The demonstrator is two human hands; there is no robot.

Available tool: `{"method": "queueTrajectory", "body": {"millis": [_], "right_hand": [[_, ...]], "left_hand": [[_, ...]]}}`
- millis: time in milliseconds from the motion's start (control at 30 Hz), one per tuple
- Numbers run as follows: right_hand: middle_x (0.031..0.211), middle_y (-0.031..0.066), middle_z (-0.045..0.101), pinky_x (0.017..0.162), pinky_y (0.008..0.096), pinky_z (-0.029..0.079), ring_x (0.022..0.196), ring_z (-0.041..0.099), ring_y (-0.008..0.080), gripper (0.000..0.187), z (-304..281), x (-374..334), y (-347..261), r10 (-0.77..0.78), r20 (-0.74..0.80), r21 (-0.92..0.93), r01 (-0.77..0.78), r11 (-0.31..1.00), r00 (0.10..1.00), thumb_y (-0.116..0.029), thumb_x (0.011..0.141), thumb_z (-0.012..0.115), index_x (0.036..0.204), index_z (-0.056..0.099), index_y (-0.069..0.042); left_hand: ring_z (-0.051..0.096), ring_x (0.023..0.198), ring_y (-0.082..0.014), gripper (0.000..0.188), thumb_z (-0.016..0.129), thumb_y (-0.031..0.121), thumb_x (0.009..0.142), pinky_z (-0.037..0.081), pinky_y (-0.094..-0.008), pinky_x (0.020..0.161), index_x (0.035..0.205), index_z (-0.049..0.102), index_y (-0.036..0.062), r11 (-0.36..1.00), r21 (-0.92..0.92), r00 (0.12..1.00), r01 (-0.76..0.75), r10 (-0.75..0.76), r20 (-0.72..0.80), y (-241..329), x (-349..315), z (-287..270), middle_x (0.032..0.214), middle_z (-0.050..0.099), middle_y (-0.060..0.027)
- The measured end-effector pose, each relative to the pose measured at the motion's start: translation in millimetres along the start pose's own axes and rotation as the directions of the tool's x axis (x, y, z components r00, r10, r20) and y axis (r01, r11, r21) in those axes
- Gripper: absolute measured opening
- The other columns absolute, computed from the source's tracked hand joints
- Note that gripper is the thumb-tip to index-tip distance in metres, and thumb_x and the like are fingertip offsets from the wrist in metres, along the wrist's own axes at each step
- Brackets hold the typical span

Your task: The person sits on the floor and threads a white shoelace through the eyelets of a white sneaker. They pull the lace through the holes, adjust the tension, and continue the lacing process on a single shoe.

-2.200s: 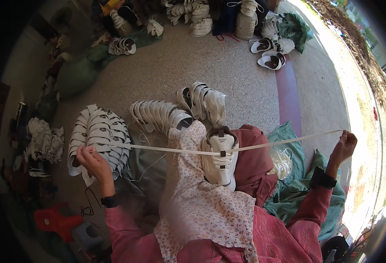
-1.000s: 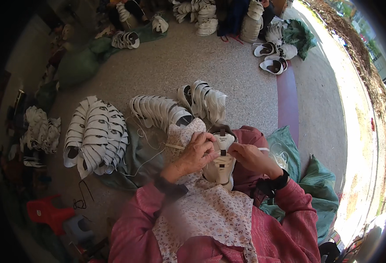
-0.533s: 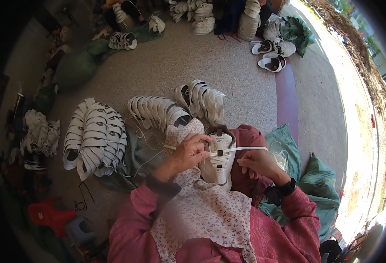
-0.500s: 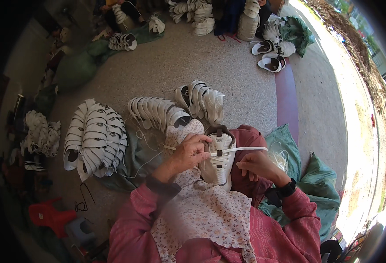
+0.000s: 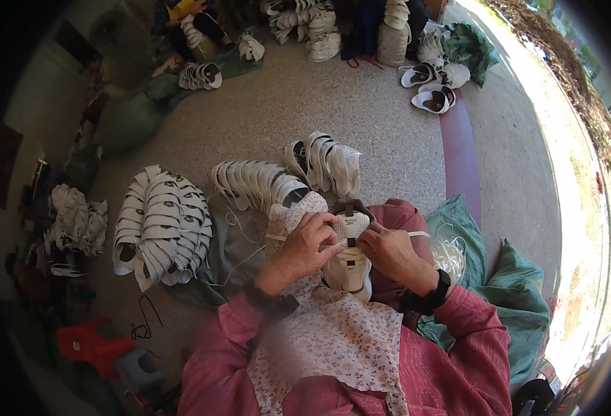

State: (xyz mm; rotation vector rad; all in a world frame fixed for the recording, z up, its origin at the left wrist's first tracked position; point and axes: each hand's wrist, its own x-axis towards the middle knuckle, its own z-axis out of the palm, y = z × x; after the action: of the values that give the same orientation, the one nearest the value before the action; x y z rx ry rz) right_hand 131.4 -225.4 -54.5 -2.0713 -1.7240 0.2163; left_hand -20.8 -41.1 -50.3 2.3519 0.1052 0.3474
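Note:
An off-white shoe upper [image 5: 348, 279] with a brown collar rests on my lap, its toe toward me. My left hand [image 5: 302, 244] is closed on its left edge, thumb and forefinger pinched beside the lace holes. Across from it, my right hand [image 5: 393, 255] bends over the right edge, its fingertips closed at the tongue on what seems to be the white shoelace. One lace tail [image 5: 418, 234] sticks out past my right hand over my thigh; another lace end [image 5: 275, 237] shows left of my left hand. The fingers hide the lacing between them.
Nested rows of shoe uppers [image 5: 163, 225] lie on the floor to the left, with more uppers [image 5: 257, 182] just ahead. Green sacking [image 5: 510, 284] and loose white laces [image 5: 450, 256] are at my right. A red stool [image 5: 90, 340] stands lower left. Another person [image 5: 191, 21] sits far off among more uppers.
My right hand has moved left and up from beside the shoe upper onto its lace holes. The lace stretched out to the right now shows only its tail. My left hand stays at the left edge.

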Motion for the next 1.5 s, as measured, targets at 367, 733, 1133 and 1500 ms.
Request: {"method": "queueTrajectory", "body": {"millis": [367,733,1133,1500], "right_hand": [[0.085,0.0053,0.055,0.065,0.0372,0.049,0.076,0.064,0.0217,0.01,10.0,-2.4,-3.6,-0.171,-0.055,-0.292,0.148,0.945,0.984,-0.014,0.079,0.065,0.087,0.059,-0.011],[0.086,0.0064,0.062,0.063,0.038,0.054,0.072,0.066,0.0268,0.01,-5.8,-2.0,10.8,-0.004,-0.103,0.181,0.022,0.983,0.995,-0.016,0.084,0.071,0.087,0.067,-0.008],[0.083,0.0075,0.054,0.063,0.0386,0.05,0.07,0.061,0.025,0.009,16.2,-0.1,5.4,-0.25,-0.131,-0.147,0.23,0.962,0.959,-0.014,0.08,0.064,0.085,0.061,-0.007],[0.079,0.0062,0.062,0.057,0.0354,0.051,0.066,0.065,0.021,0.024,-31.8,-17.0,11.8,-0.135,0.276,0.44,0.0,0.898,0.952,-0.018,0.095,0.064,0.105,0.07,0.003]], "left_hand": [[0.066,0.079,-0.0296,0.015,0.073,0.014,0.085,0.053,-0.0398,0.064,0.093,0.062,0.0077,0.978,0.205,0.998,-0.021,0.033,-0.055,12.3,3.2,21.9,0.09,0.06,-0.0081],[0.066,0.072,-0.0284,0.011,0.07,0.014,0.086,0.054,-0.0378,0.061,0.094,0.064,0.0083,0.946,0.246,0.977,-0.212,0.21,0.033,-7.4,7.3,16.7,0.084,0.062,-0.0078],[0.066,0.068,-0.022,0.012,0.067,0.016,0.078,0.049,-0.0349,0.055,0.084,0.063,0.0064,0.774,0.415,0.876,-0.478,0.452,0.167,-7.8,11.6,19.1,0.08,0.065,-0.0064],[0.057,0.064,-0.012,0.03,0.063,0.017,0.08,0.043,-0.0269,0.055,0.104,0.071,0.0011,0.328,0.489,0.553,-0.808,0.707,0.44,-25.8,9.2,-35.5,0.07,0.056,0.0024]]}}
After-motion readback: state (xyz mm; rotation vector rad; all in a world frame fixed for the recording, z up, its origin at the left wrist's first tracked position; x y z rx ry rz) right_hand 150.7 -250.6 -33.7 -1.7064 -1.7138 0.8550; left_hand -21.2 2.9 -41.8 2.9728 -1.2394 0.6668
